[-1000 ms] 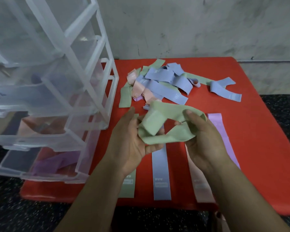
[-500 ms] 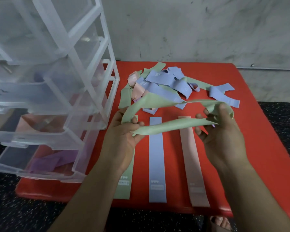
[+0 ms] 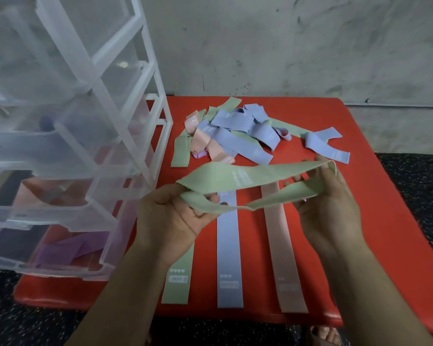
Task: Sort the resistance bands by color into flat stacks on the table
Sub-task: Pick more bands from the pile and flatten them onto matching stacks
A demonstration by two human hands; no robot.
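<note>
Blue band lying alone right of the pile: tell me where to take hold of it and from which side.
Pinch the blue band at its near, labelled end, probably coming from the right. That end lies flat on the bare red table, clear of the pile; its far end overlaps a green band.

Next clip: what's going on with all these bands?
A person is sorting resistance bands by color on a red table. The left hand and right hand each grip one end of a green band, spread out above the table. Near the front edge lie a flat green band, a flat blue band and a flat pink band, side by side. A tangled pile of unsorted bands sits at the far side. A clear drawer unit stands at the left.
</note>
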